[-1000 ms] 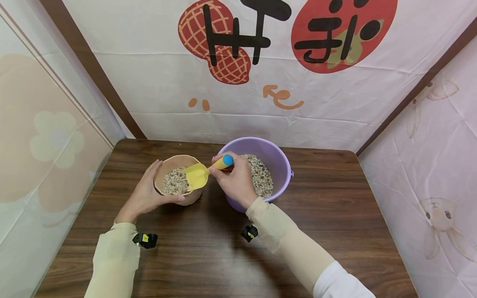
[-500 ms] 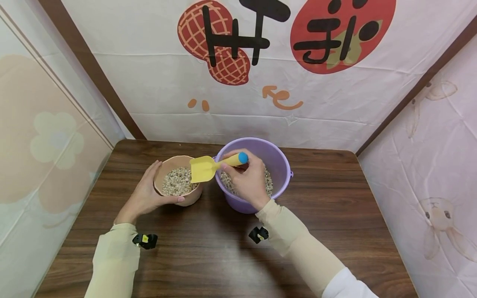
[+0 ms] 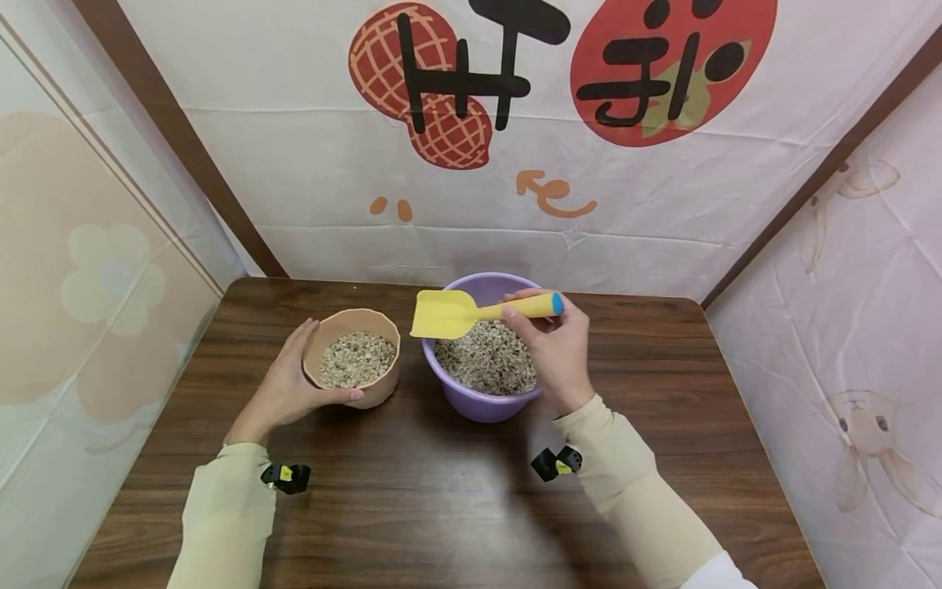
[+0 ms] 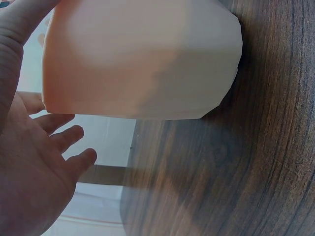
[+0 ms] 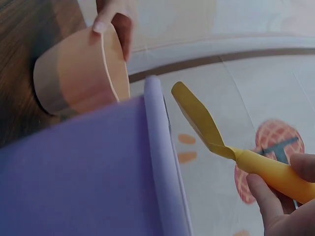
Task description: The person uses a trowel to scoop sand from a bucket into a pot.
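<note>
In the head view my left hand [image 3: 283, 384] holds a peach-coloured pot [image 3: 381, 393] by its side, thumb across the near rim. Small mixed gravel [image 3: 356, 360] lies in the pot. The left wrist view shows the pot's smooth wall [image 4: 138, 59] standing on the table. My right hand [image 3: 561, 352] grips the yellow handle, blue at its end, of a toy shovel [image 3: 445, 315]. Its blade is above the left rim of a purple bucket [image 3: 482, 407], with no gravel visible on it. More gravel [image 3: 486, 360] covers the inside of the bucket.
Both containers stand side by side near the back of a dark wood table [image 3: 412, 499]. Behind it hangs a white printed cloth [image 3: 471, 237]; patterned panels border the left and right. The bucket's wall [image 5: 98, 172] fills much of the right wrist view.
My right hand has carried the shovel rightward from over the pot to over the bucket, and the blade has levelled out. The left hand and pot have stayed put.
</note>
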`<state>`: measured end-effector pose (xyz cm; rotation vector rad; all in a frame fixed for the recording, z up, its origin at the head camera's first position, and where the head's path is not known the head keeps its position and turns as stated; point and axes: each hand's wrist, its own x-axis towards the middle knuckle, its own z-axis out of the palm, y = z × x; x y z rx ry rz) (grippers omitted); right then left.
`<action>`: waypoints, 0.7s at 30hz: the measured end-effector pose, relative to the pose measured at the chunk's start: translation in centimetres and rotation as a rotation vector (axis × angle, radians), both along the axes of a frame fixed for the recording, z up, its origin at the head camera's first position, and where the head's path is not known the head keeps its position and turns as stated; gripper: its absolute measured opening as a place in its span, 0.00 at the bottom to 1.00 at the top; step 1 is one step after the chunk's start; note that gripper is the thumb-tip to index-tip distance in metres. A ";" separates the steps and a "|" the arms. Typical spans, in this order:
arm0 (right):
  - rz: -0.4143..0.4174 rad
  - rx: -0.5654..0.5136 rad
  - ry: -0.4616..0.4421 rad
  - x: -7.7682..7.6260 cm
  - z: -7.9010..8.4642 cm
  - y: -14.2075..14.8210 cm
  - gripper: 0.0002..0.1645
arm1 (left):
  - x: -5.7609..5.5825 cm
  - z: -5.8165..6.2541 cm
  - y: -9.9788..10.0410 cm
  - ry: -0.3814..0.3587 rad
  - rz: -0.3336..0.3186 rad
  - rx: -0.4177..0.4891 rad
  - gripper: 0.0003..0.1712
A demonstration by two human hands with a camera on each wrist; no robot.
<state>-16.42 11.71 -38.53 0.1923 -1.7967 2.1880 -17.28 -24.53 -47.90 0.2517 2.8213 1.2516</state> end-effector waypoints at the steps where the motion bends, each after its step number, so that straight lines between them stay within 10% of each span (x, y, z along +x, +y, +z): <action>1: -0.004 -0.023 -0.006 0.0 0.0 0.5 0.15 | 0.0 0.0 0.0 0.000 0.000 0.002 0.80; 21: -0.130 -0.122 -0.086 0.5 -1.3 6.8 0.12 | 0.0 0.1 0.0 -0.008 -0.006 0.001 0.80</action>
